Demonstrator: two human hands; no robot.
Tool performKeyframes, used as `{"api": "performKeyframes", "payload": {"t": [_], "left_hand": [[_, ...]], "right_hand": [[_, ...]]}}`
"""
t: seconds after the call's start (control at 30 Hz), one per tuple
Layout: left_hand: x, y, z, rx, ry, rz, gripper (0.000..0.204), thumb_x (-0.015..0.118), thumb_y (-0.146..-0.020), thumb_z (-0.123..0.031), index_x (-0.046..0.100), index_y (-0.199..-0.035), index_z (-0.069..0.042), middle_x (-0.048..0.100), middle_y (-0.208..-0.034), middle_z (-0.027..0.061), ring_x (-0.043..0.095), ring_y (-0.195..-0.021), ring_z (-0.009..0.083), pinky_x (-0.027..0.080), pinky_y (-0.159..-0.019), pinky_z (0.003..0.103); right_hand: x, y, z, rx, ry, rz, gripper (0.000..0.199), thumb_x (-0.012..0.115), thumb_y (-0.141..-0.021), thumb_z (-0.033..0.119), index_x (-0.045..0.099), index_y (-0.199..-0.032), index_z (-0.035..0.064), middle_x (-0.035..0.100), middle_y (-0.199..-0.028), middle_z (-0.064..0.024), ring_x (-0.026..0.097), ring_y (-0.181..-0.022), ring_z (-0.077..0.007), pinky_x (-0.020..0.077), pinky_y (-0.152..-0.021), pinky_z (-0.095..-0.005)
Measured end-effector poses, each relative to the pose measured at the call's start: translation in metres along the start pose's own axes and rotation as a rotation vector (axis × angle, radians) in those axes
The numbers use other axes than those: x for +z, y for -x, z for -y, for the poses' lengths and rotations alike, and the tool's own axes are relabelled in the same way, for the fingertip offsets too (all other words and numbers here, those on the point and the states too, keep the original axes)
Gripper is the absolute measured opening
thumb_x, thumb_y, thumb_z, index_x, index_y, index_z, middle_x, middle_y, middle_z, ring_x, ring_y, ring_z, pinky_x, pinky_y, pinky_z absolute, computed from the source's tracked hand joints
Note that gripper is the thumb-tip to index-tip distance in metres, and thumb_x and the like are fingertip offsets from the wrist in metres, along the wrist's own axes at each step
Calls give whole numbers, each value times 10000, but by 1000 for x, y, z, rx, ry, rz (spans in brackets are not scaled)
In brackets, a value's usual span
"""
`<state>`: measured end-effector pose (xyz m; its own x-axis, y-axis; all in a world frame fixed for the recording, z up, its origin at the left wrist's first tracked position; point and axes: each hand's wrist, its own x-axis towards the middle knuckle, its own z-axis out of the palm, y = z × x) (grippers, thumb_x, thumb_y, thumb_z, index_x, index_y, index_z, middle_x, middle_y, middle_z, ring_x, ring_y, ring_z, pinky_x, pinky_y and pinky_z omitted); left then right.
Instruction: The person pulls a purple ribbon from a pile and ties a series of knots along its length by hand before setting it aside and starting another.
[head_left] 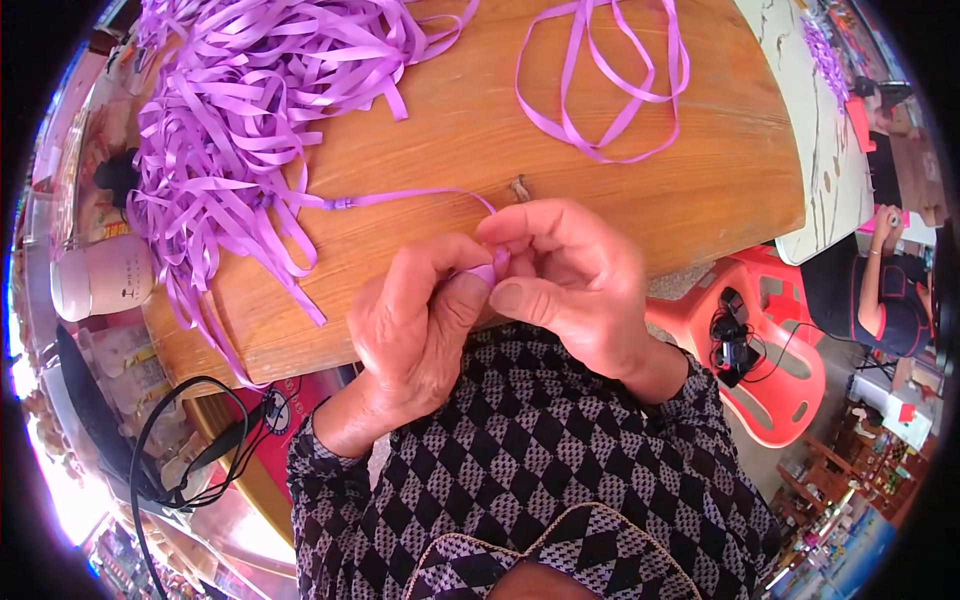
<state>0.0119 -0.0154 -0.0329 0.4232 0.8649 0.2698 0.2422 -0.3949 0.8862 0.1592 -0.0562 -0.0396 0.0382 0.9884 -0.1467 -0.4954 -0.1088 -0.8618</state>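
A narrow purple ribbon (420,192) runs across the wooden table (440,130) toward my hands, with a small darker purple clip (341,204) on it. My left hand (410,315) pinches the ribbon between thumb and forefinger near the table's front edge. Close against it, my right hand (585,285) pinches the same bit of ribbon, its other fingers curled. The short piece between my fingertips is folded or bunched; its exact form is partly hidden by the fingers. A big tangled heap of purple ribbons (250,110) covers the table's left side.
A loose looped ribbon (570,120) lies at the far right of the table. Beyond is a white marbled surface (845,190). A red plastic stool (780,390) holds a black cabled device (735,345). Another person (870,290) is at right; a white jar (105,275) stands left.
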Motion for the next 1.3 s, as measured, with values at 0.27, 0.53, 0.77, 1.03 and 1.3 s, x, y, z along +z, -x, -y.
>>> {"api": "performKeyframes", "payload": {"t": [0.27, 0.53, 0.77, 1.03, 1.3], "left_hand": [[-22, -22, -2, -746, 693, 427, 151, 618, -838, -144, 576, -881, -6, 590, -706, 32, 493, -569, 60, 357, -490, 178], [-12, -16, 2, -764, 837, 271, 173, 590, -872, -178, 571, -895, -7, 597, -694, 40, 456, -525, 50, 317, -446, 153], [-8, -16, -2, -733, 844, 198, 181, 588, -865, -146, 564, -944, 15, 605, -747, 59, 494, -547, 71, 351, -463, 165], [-14, -18, -9, 7, 209, 77, 182, 551, -894, -116, 584, -983, 40, 599, -884, 61, 534, -800, 104, 419, -744, 218], [-21, -27, -19, -24, 208, -206, 200, 497, -913, -147, 585, -907, 32, 622, -855, 109, 347, -512, 7, 246, -457, 148]], "right_hand": [[-10, 0, 8, -26, 229, 70, 229, 625, -807, -5, 515, -1000, -59, 571, -900, -68, 551, -804, -100, 456, -711, -214], [-14, -2, 10, -233, 453, 128, 144, 606, -816, -23, 542, -940, -59, 551, -951, -108, 552, -792, -110, 454, -702, -219], [-15, -5, -2, -530, 689, 98, 123, 610, -805, -43, 555, -914, -59, 541, -992, -118, 551, -808, -124, 452, -693, -220], [-11, -4, 11, -57, 74, 32, 110, 616, -747, -87, 534, -798, -35, 552, -911, -125, 549, -790, -139, 447, -708, -246], [-14, 1, 22, 105, 193, 154, 122, 589, -711, -107, 521, -764, -21, 552, -908, -132, 541, -776, -126, 433, -654, -227]]}}
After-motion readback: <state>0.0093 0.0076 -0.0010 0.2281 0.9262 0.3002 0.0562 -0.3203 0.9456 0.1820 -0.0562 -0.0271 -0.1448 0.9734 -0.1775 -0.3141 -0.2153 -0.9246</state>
